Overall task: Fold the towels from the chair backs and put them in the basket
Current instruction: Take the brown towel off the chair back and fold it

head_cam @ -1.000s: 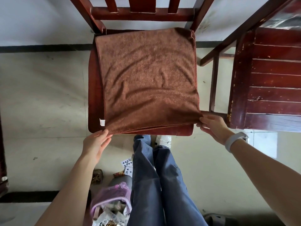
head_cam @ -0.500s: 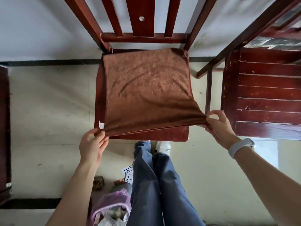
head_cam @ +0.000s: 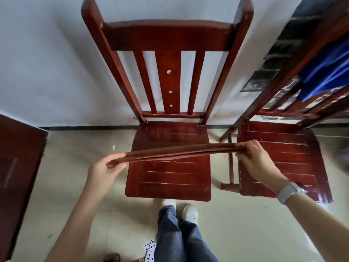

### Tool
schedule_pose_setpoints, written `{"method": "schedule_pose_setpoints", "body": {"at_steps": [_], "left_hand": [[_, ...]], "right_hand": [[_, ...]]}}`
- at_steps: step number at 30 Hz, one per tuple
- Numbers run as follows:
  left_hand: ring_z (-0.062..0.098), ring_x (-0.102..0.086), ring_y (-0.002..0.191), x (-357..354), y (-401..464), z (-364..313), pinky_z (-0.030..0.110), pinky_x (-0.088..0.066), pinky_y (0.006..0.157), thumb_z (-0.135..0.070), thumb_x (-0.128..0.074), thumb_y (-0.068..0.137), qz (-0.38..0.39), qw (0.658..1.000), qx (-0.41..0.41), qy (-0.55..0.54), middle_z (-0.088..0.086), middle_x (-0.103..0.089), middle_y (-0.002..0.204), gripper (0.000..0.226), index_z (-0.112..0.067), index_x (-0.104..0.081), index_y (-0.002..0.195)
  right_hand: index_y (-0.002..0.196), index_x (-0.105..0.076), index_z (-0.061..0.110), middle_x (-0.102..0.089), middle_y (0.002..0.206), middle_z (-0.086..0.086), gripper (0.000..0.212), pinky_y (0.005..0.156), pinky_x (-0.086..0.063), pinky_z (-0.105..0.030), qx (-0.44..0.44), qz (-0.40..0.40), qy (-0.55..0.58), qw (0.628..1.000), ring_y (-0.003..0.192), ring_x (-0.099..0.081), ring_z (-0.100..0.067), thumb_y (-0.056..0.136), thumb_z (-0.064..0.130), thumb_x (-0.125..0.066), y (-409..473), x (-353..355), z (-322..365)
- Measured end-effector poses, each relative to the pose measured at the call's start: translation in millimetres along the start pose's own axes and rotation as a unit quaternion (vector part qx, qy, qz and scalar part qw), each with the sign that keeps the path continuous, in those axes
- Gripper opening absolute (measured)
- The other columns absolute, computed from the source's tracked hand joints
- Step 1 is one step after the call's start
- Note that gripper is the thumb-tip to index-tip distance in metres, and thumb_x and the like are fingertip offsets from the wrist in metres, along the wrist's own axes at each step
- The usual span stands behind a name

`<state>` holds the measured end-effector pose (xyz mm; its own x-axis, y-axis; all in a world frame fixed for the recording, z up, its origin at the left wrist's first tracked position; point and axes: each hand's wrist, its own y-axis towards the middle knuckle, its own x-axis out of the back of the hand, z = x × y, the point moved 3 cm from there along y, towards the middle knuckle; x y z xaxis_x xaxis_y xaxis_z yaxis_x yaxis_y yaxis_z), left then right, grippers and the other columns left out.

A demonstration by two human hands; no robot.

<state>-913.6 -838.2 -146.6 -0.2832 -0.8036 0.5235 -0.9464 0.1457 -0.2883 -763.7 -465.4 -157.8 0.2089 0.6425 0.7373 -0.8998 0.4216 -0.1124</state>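
The brown towel (head_cam: 179,151) had come up off the chair seat (head_cam: 170,176); both hands, left (head_cam: 105,171) and right (head_cam: 255,159), pinched its ends, folded towel seemingly ready for the basket.

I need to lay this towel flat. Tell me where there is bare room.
The middle chair's seat lies bare under the brown towel stretched between left hand and right hand. The right chair's seat is bare too. Its back is crowded with blue cloth.
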Motion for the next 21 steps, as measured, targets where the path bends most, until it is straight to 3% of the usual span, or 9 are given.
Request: {"method": "schedule_pose_setpoints", "body": {"at_steps": [5,8,10,12,15,18,19,21], "left_hand": [[-0.007,-0.06,0.067,19,-18,-16,-0.001,-0.038,0.065,-0.004,-0.067,0.079,-0.048,0.99,-0.091,0.092,0.01,-0.065,0.086,0.018,-0.008,-0.071,0.096],[0.021,-0.06,0.071,25,-30,-20,0.02,-0.044,0.074,0.002,-0.072,0.072,-0.066,0.972,-0.15,0.167,0.019,-0.058,0.094,0.017,-0.003,-0.073,0.088],[0.025,-0.056,0.068,27,-38,-23,0.028,-0.042,0.073,0.005,-0.074,0.068,-0.067,0.959,-0.182,0.205,0.02,-0.057,0.092,0.017,-0.002,-0.074,0.083],[0.027,-0.058,0.062,27,-45,-24,0.018,-0.037,0.067,0.006,-0.073,0.068,-0.055,0.952,-0.197,0.228,0.016,-0.062,0.084,0.016,-0.003,-0.073,0.081],[0.027,-0.061,0.068,25,-52,-17,0.018,-0.038,0.068,0.006,-0.071,0.072,-0.061,0.96,-0.172,0.211,0.014,-0.066,0.083,0.016,-0.004,-0.072,0.085],[-0.004,-0.06,0.074,24,-59,-7,0.001,-0.038,0.07,0.007,-0.065,0.076,-0.084,0.983,-0.116,0.115,0.008,-0.065,0.087,0.015,-0.003,-0.068,0.087],[-0.008,-0.059,0.075,21,-61,-4,-0.003,-0.037,0.07,0.007,-0.062,0.078,-0.08,0.989,-0.094,0.084,0.007,-0.064,0.087,0.014,-0.003,-0.066,0.087],[0.0,-0.058,0.08,15,-65,3,-0.004,-0.036,0.07,0.007,-0.056,0.083,-0.054,0.996,-0.056,0.041,0.007,-0.063,0.091,0.015,-0.006,-0.061,0.087]], "right_hand": [[0.094,-0.068,-0.001,-0.05,0.086,0.0,0.015,0.072,-0.037,-0.008,0.109,-0.03,-0.055,0.992,0.073,-0.053,-0.018,0.08,-0.004,-0.063,-18,26,18],[0.094,-0.071,0.0,-0.055,0.091,-0.006,0.02,0.076,-0.04,-0.001,0.111,-0.017,-0.037,0.993,0.079,-0.056,-0.014,0.076,-0.008,-0.066,-30,34,24],[0.095,-0.071,0.001,-0.062,0.089,-0.006,0.021,0.074,-0.041,-0.001,0.091,-0.024,0.013,0.995,0.078,-0.058,-0.002,0.076,-0.008,-0.066,-38,39,28],[0.094,-0.071,0.001,-0.065,0.083,-0.006,0.021,0.072,-0.043,-0.002,0.076,-0.041,0.045,0.995,0.077,-0.059,0.005,0.076,-0.008,-0.066,-45,41,32],[0.088,-0.071,-0.002,-0.066,0.08,-0.01,0.016,0.074,-0.046,-0.006,0.075,-0.061,0.035,0.995,0.075,-0.06,-0.002,0.075,-0.009,-0.067,-55,42,36],[0.088,-0.07,-0.001,-0.067,0.086,-0.008,0.016,0.077,-0.046,-0.005,0.063,-0.076,0.047,0.994,0.083,-0.058,0.01,0.075,-0.01,-0.065,-64,42,34],[0.09,-0.07,0.001,-0.068,0.086,-0.008,0.017,0.073,-0.046,-0.004,0.034,-0.059,0.064,0.996,0.078,-0.059,0.01,0.077,-0.009,-0.063,-67,39,32],[0.091,-0.068,0.005,-0.066,0.074,-0.011,0.017,0.051,-0.043,-0.003,-0.043,0.001,0.114,0.993,0.054,-0.057,0.005,0.082,-0.007,-0.059,-75,29,27]]}}
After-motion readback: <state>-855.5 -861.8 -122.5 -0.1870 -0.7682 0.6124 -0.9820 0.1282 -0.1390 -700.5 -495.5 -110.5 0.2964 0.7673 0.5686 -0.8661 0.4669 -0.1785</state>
